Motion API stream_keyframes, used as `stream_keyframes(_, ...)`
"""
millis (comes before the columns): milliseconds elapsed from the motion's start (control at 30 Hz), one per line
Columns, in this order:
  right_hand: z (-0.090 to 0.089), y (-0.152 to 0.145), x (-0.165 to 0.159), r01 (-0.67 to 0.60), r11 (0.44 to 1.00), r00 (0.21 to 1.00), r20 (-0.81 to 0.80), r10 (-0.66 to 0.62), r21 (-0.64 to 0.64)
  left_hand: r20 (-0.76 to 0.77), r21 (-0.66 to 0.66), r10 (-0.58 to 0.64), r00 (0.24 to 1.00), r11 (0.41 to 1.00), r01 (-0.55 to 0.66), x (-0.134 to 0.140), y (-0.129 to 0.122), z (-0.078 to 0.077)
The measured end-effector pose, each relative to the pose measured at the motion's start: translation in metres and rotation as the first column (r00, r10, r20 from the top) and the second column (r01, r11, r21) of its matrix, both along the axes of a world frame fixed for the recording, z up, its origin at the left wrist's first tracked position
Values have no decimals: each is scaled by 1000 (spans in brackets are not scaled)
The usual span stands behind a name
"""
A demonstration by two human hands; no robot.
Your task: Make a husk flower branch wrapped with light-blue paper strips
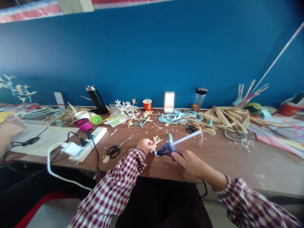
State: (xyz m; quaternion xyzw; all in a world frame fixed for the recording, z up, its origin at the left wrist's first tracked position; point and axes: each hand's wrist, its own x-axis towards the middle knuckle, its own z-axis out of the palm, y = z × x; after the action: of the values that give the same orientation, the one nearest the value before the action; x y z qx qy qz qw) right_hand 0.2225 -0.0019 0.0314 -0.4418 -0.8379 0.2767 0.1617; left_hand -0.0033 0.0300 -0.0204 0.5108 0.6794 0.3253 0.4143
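Observation:
My left hand (146, 145) pinches a small pale corn-husk flower (156, 139) whose stem is wrapped in light blue ribbon. Wrapped round the handle of a dark blue glue gun (166, 148) is my right hand (187, 162). A long clear glue stick (187, 138) juts from the gun's back end. The nozzle is right at the blue stem, just below the flower; whether they touch I cannot tell. Left of my left hand lie black-handled scissors (115, 150). Beyond my hands, finished-looking husk flower sprigs (140, 121) rest among husk scraps.
A white power strip (95, 139) with plugs and cables lies left. Along the back stand a black flask (96, 98), a red paper cup (147, 104) and a jar (199, 99). Blue ribbon (175, 117) and dry husks (225, 117) lie right. A co-worker's hand (10, 131) is far left.

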Motion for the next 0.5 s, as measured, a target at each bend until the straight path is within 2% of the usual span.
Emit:
stream_keyframes(167,-1,0,2,-38,999,999,-13,38,30,12,-4,1,1000,1000,-1,0,2,-3)
stream_keyframes(333,5,-1,4,-6,999,1000,-10,6,-48,17,-9,9,1000,1000,-9,-1,3,-5)
stream_keyframes(500,-1,1,5,-71,997,997,-16,71,-14,14,-8,6,1000,1000,-6,-1,2,-4)
